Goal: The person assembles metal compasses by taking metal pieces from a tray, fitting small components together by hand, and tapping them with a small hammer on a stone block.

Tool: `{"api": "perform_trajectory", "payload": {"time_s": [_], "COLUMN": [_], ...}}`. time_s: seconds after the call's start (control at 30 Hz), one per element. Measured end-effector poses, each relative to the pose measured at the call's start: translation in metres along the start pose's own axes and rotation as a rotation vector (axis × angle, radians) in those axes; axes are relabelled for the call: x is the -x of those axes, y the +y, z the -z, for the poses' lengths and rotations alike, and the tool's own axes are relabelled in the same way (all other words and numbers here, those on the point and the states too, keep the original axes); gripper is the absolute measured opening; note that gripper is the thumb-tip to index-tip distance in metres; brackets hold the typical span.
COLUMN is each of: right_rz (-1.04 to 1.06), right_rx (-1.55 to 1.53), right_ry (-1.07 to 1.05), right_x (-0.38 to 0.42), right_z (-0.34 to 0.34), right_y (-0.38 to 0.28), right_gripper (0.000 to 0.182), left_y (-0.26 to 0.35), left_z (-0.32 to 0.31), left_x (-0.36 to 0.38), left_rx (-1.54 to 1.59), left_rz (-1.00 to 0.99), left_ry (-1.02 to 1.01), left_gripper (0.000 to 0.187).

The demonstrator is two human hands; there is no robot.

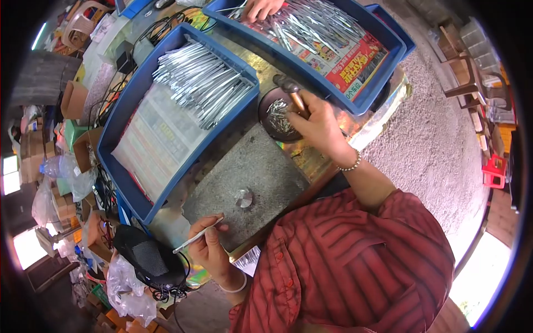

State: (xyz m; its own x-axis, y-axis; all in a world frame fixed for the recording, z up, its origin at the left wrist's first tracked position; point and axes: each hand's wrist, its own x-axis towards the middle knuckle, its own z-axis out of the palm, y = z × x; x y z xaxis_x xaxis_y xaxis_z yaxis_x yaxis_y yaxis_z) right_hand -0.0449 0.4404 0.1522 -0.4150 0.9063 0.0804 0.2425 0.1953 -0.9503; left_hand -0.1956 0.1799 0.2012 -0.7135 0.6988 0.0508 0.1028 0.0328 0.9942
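Note:
My left hand pinches a thin silvery metal rod near the lower left edge of a grey metal slab. On the slab sits a small round shiny metal piece, a short way from the rod. My right hand is closed round the wooden handle of a hammer, whose dark head points up and left. Beneath the hammer stands a round dark dish holding many small metal pins. My right fingers partly cover the dish.
A blue tray holds newspaper and a row of metal rods. Another blue tray has more rods, with another person's hand over them. A black speaker-like box and plastic bags lie at lower left.

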Motion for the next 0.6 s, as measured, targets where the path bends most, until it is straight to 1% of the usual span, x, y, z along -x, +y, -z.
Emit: {"api": "perform_trajectory", "payload": {"time_s": [0.07,0.13,0.23,0.27,0.3,0.33,0.4,0.5,0.6], "right_rz": [-0.018,-0.094,-0.184,-0.297,-0.287,-0.361,-0.403,-0.325,-0.431], "right_rx": [-0.034,-0.317,-0.208,-0.304,-0.3,-0.291,-0.295,-0.457,-0.438], "right_ry": [0.002,-0.026,-0.057,-0.073,-0.057,-0.134,-0.27,-0.487,-0.692], "right_x": [0.001,0.001,0.006,0.011,0.016,0.021,0.032,0.049,0.058], "right_z": [0.003,0.001,0.005,0.006,0.001,0.003,-0.003,-0.018,-0.028], "right_y": [-0.004,-0.007,-0.015,-0.031,-0.04,-0.046,-0.064,-0.072,-0.088], "right_gripper": [0.011,0.008,0.016,0.016,0.016,0.014,0.012,0.011,0.011], "left_y": [0.001,0.006,0.006,0.005,0.005,0.005,-0.001,-0.008,-0.009], "left_z": [0.001,-0.001,-0.002,0.0,-0.001,-0.002,-0.005,-0.008,-0.01], "left_x": [-0.001,-0.002,-0.001,-0.001,-0.002,-0.002,-0.002,-0.004,-0.003], "left_rx": [-0.005,0.002,0.059,0.085,0.169,0.255,0.487,0.717,0.873], "left_rz": [0.008,0.034,0.088,0.107,0.147,0.182,0.251,0.311,0.387], "left_ry": [-0.002,-0.008,-0.017,-0.023,-0.025,-0.027,-0.02,-0.049,-0.054], "left_gripper": [0.019,0.018,0.016,0.016,0.016,0.016,0.016,0.017,0.017]}}
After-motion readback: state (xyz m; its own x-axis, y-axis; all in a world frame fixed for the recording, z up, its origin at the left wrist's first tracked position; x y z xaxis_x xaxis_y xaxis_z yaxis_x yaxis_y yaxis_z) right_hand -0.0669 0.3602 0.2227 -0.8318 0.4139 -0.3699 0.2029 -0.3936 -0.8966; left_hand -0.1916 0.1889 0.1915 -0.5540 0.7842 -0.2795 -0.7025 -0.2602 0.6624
